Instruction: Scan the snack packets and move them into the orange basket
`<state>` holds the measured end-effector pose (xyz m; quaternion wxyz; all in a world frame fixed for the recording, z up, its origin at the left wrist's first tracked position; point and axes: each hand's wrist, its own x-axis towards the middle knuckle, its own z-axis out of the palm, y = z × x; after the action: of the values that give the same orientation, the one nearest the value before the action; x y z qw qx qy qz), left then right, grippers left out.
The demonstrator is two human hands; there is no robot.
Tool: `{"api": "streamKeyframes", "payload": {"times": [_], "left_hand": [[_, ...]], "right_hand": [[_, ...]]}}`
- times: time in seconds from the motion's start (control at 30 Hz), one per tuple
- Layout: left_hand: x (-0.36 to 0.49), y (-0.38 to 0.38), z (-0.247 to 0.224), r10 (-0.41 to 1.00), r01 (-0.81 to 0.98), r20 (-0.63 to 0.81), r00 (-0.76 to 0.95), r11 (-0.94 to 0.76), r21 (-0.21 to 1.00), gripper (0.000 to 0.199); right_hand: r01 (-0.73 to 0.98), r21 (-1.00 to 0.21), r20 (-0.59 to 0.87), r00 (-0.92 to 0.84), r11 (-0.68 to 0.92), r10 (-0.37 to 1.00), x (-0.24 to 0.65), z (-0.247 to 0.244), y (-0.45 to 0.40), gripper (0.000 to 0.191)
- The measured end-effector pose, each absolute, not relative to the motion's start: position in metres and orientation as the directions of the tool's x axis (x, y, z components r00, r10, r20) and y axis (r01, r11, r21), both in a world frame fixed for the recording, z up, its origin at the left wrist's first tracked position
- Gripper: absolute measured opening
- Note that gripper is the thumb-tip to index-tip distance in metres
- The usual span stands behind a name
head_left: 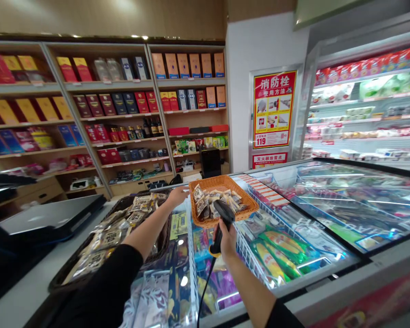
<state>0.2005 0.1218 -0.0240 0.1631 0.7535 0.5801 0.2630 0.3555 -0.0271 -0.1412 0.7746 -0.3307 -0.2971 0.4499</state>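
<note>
The orange wicker basket (250, 203) rests on the glass-topped freezer (331, 269), with small wrapped packets (208, 200) heaped inside it. At the left edge of the basket is the left hand (178, 197), its fingers reaching to the rim; whether they are closed on it, I cannot tell. In front of the basket, the right hand (228, 238) is wrapped around the grip of a black handheld scanner (224, 213), whose head overlaps the basket's near side in view and whose cable (205, 287) hangs down from the handle. Left of the basket, a dark tray (59, 278) holds larger wrapped packets (111, 236), and farther left a closed silver laptop (51, 216) lies on the surface (34, 296). Behind the basket stand shelves (187, 83) of boxes and bottles, with a red and yellow sign (275, 109) behind it to the right.
</note>
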Motion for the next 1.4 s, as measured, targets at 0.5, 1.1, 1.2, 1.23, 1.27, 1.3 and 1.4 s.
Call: {"api": "streamKeyframes", "payload": {"times": [0.5, 1.1, 1.2, 1.23, 1.27, 1.3, 1.4], "left_hand": [[0.107, -0.006, -0.068, 1.0, 0.995, 0.014, 0.001, 0.001, -0.102, 0.069], [0.099, 0.022, -0.054, 0.828, 0.829, 0.56, -0.009, -0.308, 0.468, 0.017], [0.109, 0.029, -0.059, 0.831, 0.798, 0.556, -0.004, -0.332, 0.502, 0.018], [0.111, 0.03, -0.062, 0.835, 0.772, 0.55, 0.015, -0.36, 0.525, 0.027], [0.11, 0.031, -0.066, 0.841, 0.743, 0.54, 0.029, -0.38, 0.551, 0.039], [0.108, 0.03, -0.07, 0.857, 0.718, 0.514, 0.03, -0.376, 0.585, 0.052], [0.092, 0.029, -0.081, 0.958, 0.673, 0.282, -0.057, -0.172, 0.72, 0.076]], "right_hand": [[-0.462, -0.874, 0.222, -0.111, 0.148, 0.969, 0.334, -0.15, -0.053, 0.042], [-0.443, -0.884, 0.208, -0.077, 0.153, 0.975, 0.335, -0.144, -0.056, 0.046], [-0.443, -0.884, 0.203, -0.073, 0.15, 0.977, 0.334, -0.145, -0.056, 0.045], [-0.443, -0.884, 0.205, -0.074, 0.152, 0.976, 0.334, -0.145, -0.056, 0.045], [-0.443, -0.883, 0.209, -0.074, 0.156, 0.975, 0.334, -0.145, -0.055, 0.044], [-0.442, -0.883, 0.215, -0.074, 0.161, 0.974, 0.334, -0.145, -0.055, 0.043], [-0.436, -0.884, 0.226, -0.076, 0.171, 0.971, 0.332, -0.145, -0.055, 0.043]]}}
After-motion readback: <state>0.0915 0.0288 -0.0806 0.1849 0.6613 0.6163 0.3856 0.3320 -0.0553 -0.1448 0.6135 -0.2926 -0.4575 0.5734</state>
